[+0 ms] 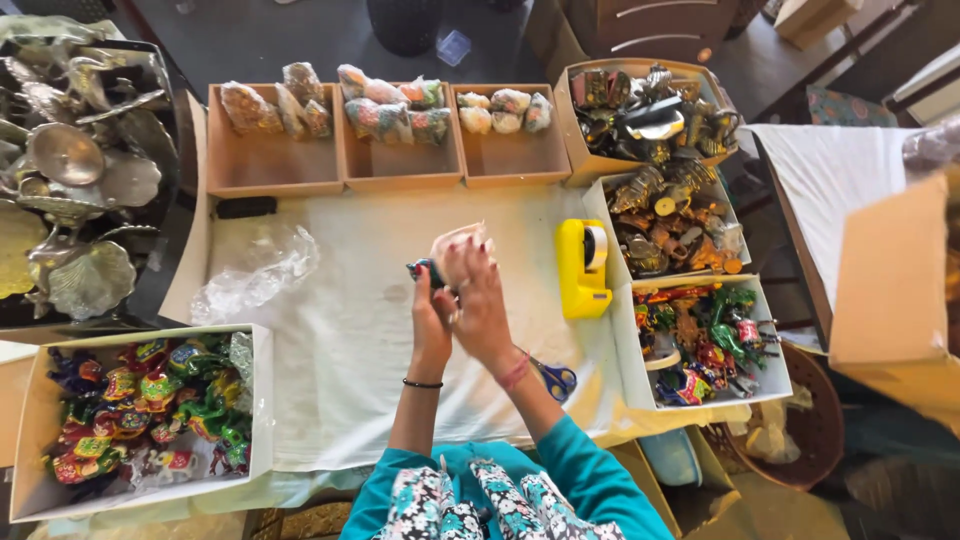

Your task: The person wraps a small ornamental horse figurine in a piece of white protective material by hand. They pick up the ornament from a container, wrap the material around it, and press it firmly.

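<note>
Both hands meet above the middle of the white cloth (340, 330): the left hand (430, 315) grips a small painted figurine (422, 270), and the right hand (478, 295) presses pale wrapping paper (455, 240) around it. Just to the right stands a yellow tape dispenser (582, 268). Boxes of coloured figurines (150, 415) and metalware flank the table.

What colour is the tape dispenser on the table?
Bright yellow; the tape dispenser shows best in the head view, right of the hands.
</note>
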